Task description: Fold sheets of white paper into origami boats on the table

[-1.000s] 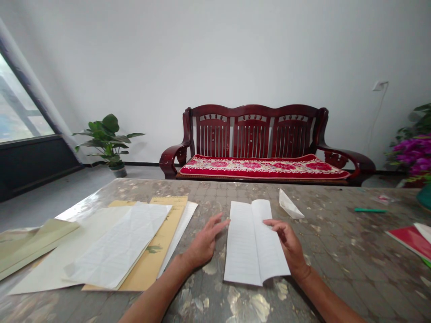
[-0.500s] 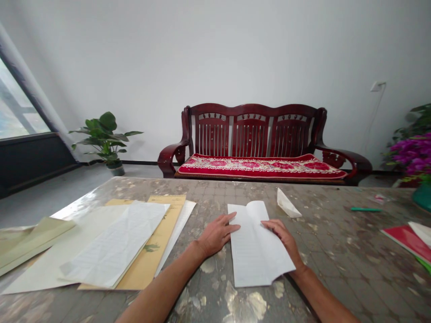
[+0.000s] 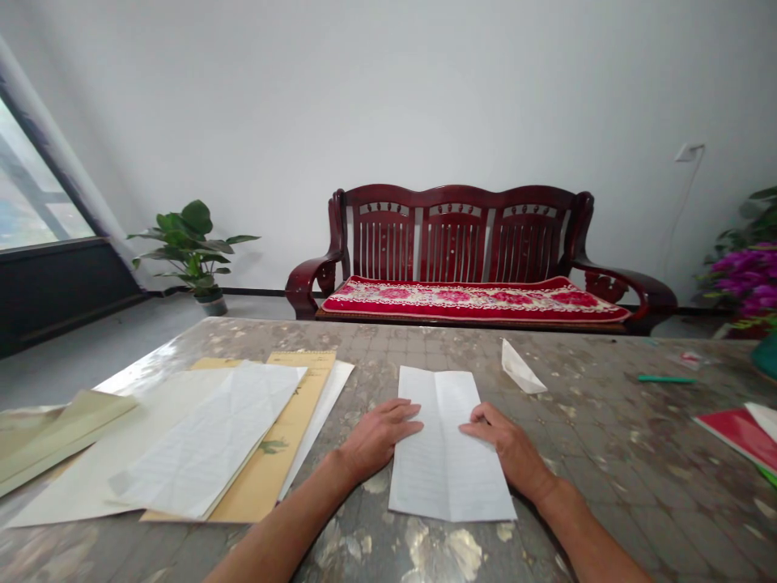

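Note:
A white sheet of paper (image 3: 446,478) lies on the table in front of me, with a crease running down its middle and faint lines showing. My left hand (image 3: 382,433) rests at its left edge, fingers stretched out and slightly apart on the paper. At the right edge, my right hand (image 3: 503,445) has its fingers bent and closed on the sheet. Beyond the right hand sits a small folded white paper piece (image 3: 522,368), apart from both hands.
To the left lie loose white sheets (image 3: 212,441), a tan pad (image 3: 248,486) and yellowish paper (image 3: 66,433). A green pen (image 3: 666,379) and a red booklet (image 3: 737,433) are on the right of the patterned table (image 3: 340,542). Behind it stands a wooden bench (image 3: 452,243).
The sheet has gone from a bulging, uneven fold to lying flatter, opened along its middle crease. Both hands have moved a little toward me and left; the right fingers have curled.

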Action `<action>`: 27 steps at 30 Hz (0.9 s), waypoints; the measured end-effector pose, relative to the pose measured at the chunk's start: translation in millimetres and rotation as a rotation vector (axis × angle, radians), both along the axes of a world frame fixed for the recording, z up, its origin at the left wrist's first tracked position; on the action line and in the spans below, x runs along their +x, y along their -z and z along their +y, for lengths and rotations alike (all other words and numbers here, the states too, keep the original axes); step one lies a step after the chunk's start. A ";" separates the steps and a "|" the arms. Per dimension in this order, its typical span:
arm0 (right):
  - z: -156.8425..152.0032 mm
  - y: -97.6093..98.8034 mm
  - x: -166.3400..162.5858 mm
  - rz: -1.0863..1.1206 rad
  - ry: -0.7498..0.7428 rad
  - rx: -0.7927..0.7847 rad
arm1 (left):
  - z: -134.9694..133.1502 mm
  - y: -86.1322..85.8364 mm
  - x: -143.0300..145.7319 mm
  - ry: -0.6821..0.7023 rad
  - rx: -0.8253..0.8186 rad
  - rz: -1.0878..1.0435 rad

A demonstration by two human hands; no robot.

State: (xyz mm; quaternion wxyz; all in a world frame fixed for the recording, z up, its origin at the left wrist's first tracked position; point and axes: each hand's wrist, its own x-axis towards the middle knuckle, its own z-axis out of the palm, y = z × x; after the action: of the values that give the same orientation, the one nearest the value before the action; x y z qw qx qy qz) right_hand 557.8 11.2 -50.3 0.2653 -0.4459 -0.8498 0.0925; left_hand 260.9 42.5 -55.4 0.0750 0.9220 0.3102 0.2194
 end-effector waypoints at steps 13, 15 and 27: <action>16.7 -1.1 10.8 -0.228 -0.088 0.105 | 0.5 -1.7 -9.6 0.078 -0.185 -0.068; 16.4 0.0 13.4 -0.207 -0.089 0.063 | 1.8 3.2 -13.6 0.065 -0.205 -0.096; 16.3 -1.8 2.4 -0.024 0.171 -0.190 | -0.6 -7.2 -2.3 -0.355 -0.333 -0.119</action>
State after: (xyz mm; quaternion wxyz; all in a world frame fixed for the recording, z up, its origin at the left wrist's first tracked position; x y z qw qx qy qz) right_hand 560.2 27.5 -48.6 0.2186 -0.5408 -0.7993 0.1444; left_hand 258.6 41.9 -48.2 0.2044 0.8133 0.4944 0.2288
